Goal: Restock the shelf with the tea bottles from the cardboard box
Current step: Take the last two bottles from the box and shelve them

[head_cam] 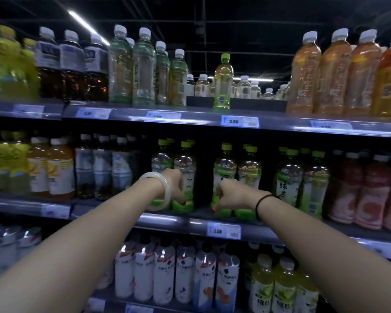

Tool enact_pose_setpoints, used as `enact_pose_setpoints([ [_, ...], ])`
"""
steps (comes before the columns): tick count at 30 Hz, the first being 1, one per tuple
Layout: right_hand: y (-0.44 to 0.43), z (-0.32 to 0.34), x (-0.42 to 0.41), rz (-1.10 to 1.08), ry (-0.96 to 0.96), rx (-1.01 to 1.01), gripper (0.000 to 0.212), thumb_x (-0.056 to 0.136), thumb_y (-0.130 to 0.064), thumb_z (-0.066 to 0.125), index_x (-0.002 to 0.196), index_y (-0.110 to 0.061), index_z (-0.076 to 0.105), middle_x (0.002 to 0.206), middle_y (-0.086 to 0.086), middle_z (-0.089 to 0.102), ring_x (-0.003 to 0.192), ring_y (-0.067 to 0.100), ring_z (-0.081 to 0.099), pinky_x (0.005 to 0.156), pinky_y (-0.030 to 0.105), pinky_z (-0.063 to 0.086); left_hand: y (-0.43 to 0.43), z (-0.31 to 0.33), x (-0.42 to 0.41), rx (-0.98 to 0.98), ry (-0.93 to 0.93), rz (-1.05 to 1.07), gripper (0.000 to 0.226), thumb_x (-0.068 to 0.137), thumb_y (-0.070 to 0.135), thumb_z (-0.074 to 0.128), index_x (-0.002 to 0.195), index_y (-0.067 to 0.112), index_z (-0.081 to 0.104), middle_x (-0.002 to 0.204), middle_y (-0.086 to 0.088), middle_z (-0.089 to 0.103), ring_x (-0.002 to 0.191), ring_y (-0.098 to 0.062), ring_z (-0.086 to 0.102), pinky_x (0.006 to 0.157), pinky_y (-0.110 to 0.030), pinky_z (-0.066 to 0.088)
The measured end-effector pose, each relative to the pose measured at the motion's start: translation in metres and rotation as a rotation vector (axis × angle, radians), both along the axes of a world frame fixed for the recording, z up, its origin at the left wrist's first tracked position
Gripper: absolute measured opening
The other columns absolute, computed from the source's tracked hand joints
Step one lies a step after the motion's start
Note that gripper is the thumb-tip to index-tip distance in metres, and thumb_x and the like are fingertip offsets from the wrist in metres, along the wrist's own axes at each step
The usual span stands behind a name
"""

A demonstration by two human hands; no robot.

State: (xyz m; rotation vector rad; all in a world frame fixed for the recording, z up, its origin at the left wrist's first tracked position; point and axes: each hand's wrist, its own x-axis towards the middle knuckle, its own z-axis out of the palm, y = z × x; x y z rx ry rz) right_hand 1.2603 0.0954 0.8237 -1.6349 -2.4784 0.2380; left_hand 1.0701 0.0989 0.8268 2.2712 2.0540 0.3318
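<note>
Both arms reach to the middle shelf (167, 219), the wrists crossing over its front lip. A dark, narrow gap (203, 177) splits the green tea rows there, with a hand on either side. The left hand (175, 184), wearing a white bangle (165, 188), has its fingers curled round the lower body of the front tea bottle (185, 163), which stands upright near the shelf's edge. The right hand (229, 195), with a black band (261, 203) on the wrist, curls its fingers round the second tea bottle (225, 166) across the gap. Both bottles show pale liquid under lime caps. On the top shelf (201, 118), a lone green-capped bottle (222, 82) stands with open room on both sides.
</note>
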Motion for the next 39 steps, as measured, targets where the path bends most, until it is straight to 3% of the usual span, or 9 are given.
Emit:
enact_pose_setpoints([
  [2, 0.0, 0.001, -0.015, 0.036, 0.0, 0.033, 0.036, 0.082, -0.031, 0.07, 0.101, -0.002, 0.059, 0.093, 0.009, 0.061, 0.082, 0.023, 0.059, 0.067, 0.033, 0.05, -0.003, -0.001, -0.012, 0.022, 0.003, -0.002, 0.028, 0.071, 0.029, 0.079, 0.089, 0.011, 0.067, 0.088, -0.006, 0.066, 0.085, -0.024, 0.064, 0.085, -0.039, 0.056],
  [5, 0.001, 0.001, -0.034, 0.054, 0.022, 0.067, 0.051, 0.081, -0.03, 0.071, 0.119, 0.001, 0.055, 0.119, 0.02, 0.061, 0.108, 0.034, 0.06, 0.093, 0.046, 0.051, -0.001, -0.005, -0.031, 0.045, -0.026, 0.0, 0.034, 0.073, 0.027, 0.078, 0.099, 0.009, 0.066, 0.098, -0.007, 0.066, 0.092, -0.023, 0.064, 0.088, -0.038, 0.055],
  [8, 0.007, -0.001, -0.05, 0.049, 0.017, 0.085, 0.052, 0.082, -0.03, 0.07, 0.122, -0.002, 0.053, 0.121, 0.018, 0.061, 0.11, 0.032, 0.06, 0.095, 0.045, 0.051, 0.007, -0.009, -0.051, 0.075, -0.042, -0.003, 0.038, 0.074, 0.026, 0.077, 0.105, 0.007, 0.065, 0.1, -0.008, 0.064, 0.096, -0.025, 0.063, 0.088, -0.037, 0.055],
  [11, 0.016, -0.006, -0.065, 0.019, 0.008, 0.094, 0.05, 0.082, -0.033, 0.07, 0.118, -0.002, 0.055, 0.118, 0.018, 0.062, 0.105, 0.031, 0.061, 0.092, 0.043, 0.052, 0.018, -0.012, -0.07, 0.09, -0.014, -0.017, 0.028, 0.073, 0.025, 0.076, 0.091, 0.008, 0.065, 0.089, -0.006, 0.06, 0.087, -0.026, 0.064, 0.083, -0.039, 0.056],
  [14, 0.026, -0.012, -0.077, -0.044, -0.005, 0.096, 0.042, 0.082, -0.036, 0.069, 0.106, -0.004, 0.057, 0.101, 0.014, 0.062, 0.083, 0.024, 0.058, 0.072, 0.035, 0.048, 0.031, -0.014, -0.088, 0.099, 0.008, -0.043, 0.018, 0.072, 0.024, 0.075, 0.079, 0.011, 0.064, 0.082, -0.008, 0.062, 0.087, -0.028, 0.067, 0.079, -0.041, 0.056],
  [20, 0.042, -0.016, -0.089, -0.172, 0.093, 0.105, 0.032, 0.082, -0.037, 0.069, 0.082, -0.012, 0.049, 0.074, 0.004, 0.05, 0.064, 0.017, 0.047, 0.056, 0.028, 0.038, 0.056, -0.018, -0.108, 0.101, -0.089, -0.085, 0.023, 0.073, 0.028, 0.076, 0.075, 0.011, 0.06, 0.077, -0.004, 0.06, 0.075, -0.021, 0.059, 0.066, -0.031, 0.049],
  [29, 0.069, -0.023, -0.094, -0.253, 0.421, -0.019, 0.042, 0.078, -0.041, 0.073, 0.086, -0.007, 0.049, 0.072, 0.004, 0.049, 0.062, 0.014, 0.047, 0.052, 0.022, 0.038, 0.094, -0.027, -0.112, -0.02, -0.495, -0.06, 0.064, 0.056, 0.045, 0.085, 0.104, 0.011, 0.061, 0.105, -0.004, 0.067, 0.096, -0.021, 0.065, 0.087, -0.038, 0.056],
  [33, 0.08, -0.03, -0.091, -0.224, 0.631, -0.138, 0.053, 0.077, -0.033, 0.075, 0.119, -0.01, 0.052, 0.115, 0.004, 0.061, 0.105, 0.019, 0.058, 0.074, 0.027, 0.05, 0.094, -0.035, -0.11, -0.164, -0.676, -0.106, 0.051, 0.068, 0.029, 0.082, 0.11, 0.012, 0.06, 0.106, 0.0, 0.066, 0.087, -0.012, 0.061, 0.068, -0.023, 0.051],
  [39, 0.078, -0.034, -0.09, -0.192, 0.793, -0.255, 0.041, 0.085, -0.02, 0.067, 0.121, -0.013, 0.048, 0.126, 0.004, 0.057, 0.115, 0.02, 0.053, 0.078, 0.025, 0.047, 0.097, -0.055, -0.105, -0.109, -0.873, -0.136, 0.043, 0.072, 0.02, 0.081, 0.11, 0.012, 0.063, 0.101, 0.0, 0.069, 0.091, -0.013, 0.065, 0.079, -0.025, 0.052],
])
